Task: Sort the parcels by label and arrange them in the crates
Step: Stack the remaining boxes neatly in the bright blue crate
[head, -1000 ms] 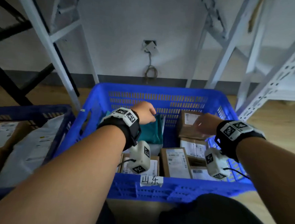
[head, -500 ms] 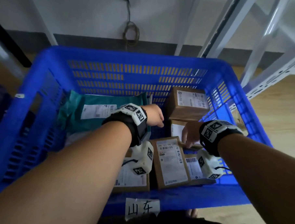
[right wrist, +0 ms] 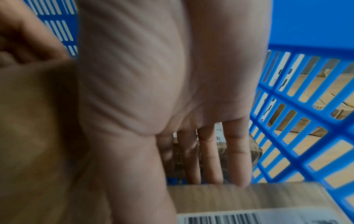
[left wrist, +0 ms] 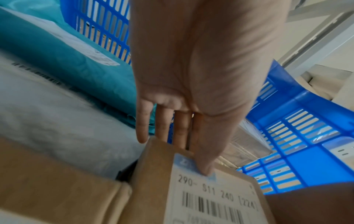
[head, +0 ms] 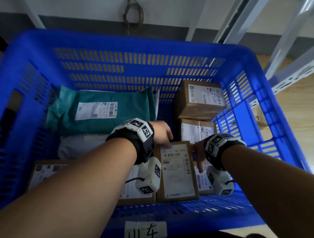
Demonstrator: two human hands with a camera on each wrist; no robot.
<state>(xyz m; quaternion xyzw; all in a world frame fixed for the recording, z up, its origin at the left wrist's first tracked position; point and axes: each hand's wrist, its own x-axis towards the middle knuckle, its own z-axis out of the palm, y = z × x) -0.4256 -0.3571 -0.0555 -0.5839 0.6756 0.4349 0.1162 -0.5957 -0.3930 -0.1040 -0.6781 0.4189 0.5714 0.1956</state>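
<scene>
cardboard parcel (head: 177, 171) now between both hands, left thumb (left wrist: 203, 159) atop.

**Crate Contents: Layout**

All parcels lie inside the crate (head: 120, 45). The poly mailer (head: 106, 113) occupies the rear left; a second mailer (head: 79, 146) lies just in front of it, partly under it. At the rear right sits a carton (head: 198, 101), with another carton (head: 197, 131) directly in front. The labelled box (head: 177, 172) lies front centre, flanked by a box on the left (head: 47, 170) and one on the right (head: 202, 182). A paper tag (head: 145, 232) hangs on the front wall.
</scene>
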